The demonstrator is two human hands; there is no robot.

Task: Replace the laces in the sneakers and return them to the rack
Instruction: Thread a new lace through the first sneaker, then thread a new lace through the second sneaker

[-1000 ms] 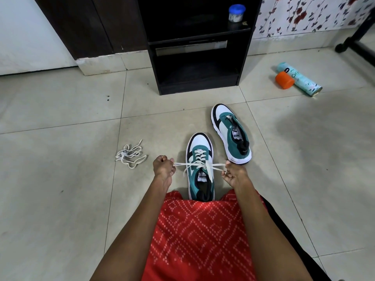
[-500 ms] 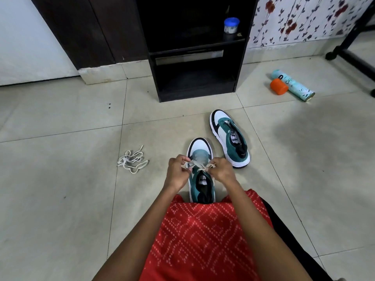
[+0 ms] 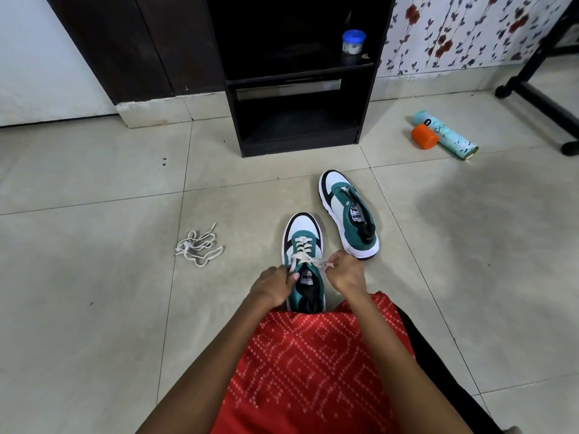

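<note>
A green, white and black sneaker [image 3: 303, 233] stands on the floor tiles just in front of my lap, threaded with a cream lace [image 3: 302, 253]. My left hand [image 3: 272, 286] grips one lace end at the shoe's left side. My right hand [image 3: 346, 274] pinches the other end at its right side. A second matching sneaker [image 3: 347, 214] without a lace lies a little farther off to the right. A loose cream lace [image 3: 200, 249] is bunched on the floor to the left. The black shoe rack [image 3: 297, 89] stands against the wall ahead.
A small blue-lidded jar [image 3: 354, 41] sits on the rack's upper shelf. A teal spray can [image 3: 448, 136] and an orange cap [image 3: 424, 136] lie on the floor at the right. A black wheeled stand [image 3: 539, 98] is at the far right.
My hands had the lace ends stretched wide apart, then came together over the shoe's tongue. Now they sit slightly apart again, each still holding a lace end.
</note>
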